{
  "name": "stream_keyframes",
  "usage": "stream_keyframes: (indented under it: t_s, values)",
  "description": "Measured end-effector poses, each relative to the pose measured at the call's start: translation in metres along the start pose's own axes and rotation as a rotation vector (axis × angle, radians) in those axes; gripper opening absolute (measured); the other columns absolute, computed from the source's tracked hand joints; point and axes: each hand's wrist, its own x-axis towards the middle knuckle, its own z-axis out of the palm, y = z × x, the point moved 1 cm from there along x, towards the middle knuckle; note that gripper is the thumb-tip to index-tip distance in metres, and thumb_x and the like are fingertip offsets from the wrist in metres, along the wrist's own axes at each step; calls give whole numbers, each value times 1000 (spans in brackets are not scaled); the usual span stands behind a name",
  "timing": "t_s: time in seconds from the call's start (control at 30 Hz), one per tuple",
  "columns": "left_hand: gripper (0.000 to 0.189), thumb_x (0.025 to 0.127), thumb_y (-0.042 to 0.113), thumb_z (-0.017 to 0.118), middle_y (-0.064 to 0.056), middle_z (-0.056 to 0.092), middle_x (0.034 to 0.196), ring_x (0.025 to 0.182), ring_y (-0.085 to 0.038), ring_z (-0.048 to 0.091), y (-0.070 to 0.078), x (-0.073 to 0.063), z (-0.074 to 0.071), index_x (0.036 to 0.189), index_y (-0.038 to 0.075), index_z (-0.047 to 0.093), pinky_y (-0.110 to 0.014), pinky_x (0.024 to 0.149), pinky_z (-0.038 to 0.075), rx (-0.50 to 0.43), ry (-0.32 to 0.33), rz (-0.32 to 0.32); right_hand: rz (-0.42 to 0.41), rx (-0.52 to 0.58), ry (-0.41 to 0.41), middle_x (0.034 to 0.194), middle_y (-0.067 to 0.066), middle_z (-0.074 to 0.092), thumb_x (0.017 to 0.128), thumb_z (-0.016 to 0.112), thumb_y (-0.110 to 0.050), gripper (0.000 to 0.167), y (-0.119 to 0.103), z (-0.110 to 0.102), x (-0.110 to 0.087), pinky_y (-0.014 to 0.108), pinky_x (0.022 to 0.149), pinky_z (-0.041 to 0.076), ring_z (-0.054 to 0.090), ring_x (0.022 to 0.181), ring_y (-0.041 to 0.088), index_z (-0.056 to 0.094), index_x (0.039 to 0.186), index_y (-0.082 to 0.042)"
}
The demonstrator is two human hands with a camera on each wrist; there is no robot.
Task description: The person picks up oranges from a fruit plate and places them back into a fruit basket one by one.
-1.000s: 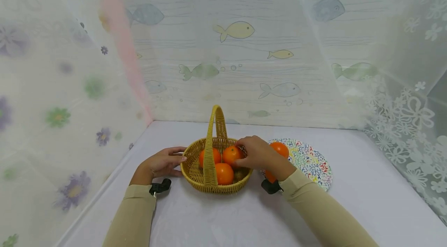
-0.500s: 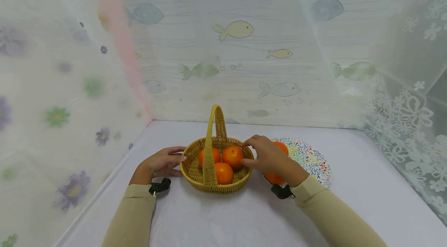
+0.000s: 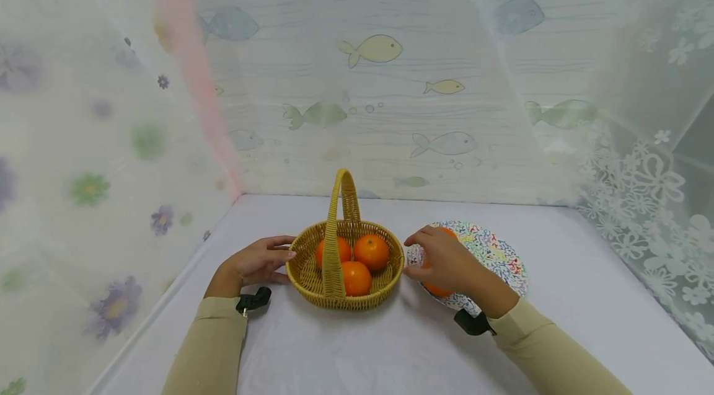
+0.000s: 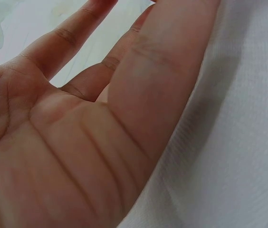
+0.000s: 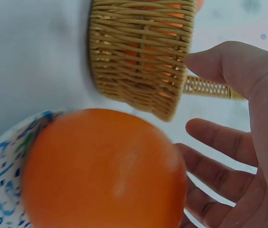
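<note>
Clear of the basket (image 3: 362, 303), the right hand (image 3: 446, 261) has moved over the plate (image 3: 504, 265), towards the right edge of the desk (image 3: 346, 351), fingers spread and holding nothing. Three oranges (image 3: 371, 252) lie in the basket, nearer the left edge. The left hand (image 3: 255, 263) rests extended fingers at its rim, pressure unclear. Loading seems midway; next probably calls for grasping another orange (image 5: 105, 171) from the plate. The hand partly hides the fruit there; the near edge is cut off.
</note>
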Motion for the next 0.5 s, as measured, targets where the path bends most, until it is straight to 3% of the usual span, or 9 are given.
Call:
stream_keyframes:
  t_s: [0.13,0.37,0.5]
  values:
    - [65,101,19,67,-16,52,151,126,-24,61,0,0,0,157,6,37,-56,96,58,8,-5,1,12,-4,1,126,2,66,85,83,-39,46,2,-1,-10,50,106,51,57,124,26,71,122,-15]
    - [67,100,20,68,-18,50,153,127,-25,61,-1,0,0,157,5,37,-56,96,58,6,7,3,8,-13,53,121,4,66,81,87,-36,44,9,-1,-25,41,85,60,57,112,23,71,118,-19]
    - [66,100,19,68,-17,51,151,126,-25,61,-1,0,0,157,5,38,-56,96,58,3,10,0,5,-11,81,125,1,64,79,89,-34,47,15,0,-33,41,87,60,57,113,23,71,119,-19]
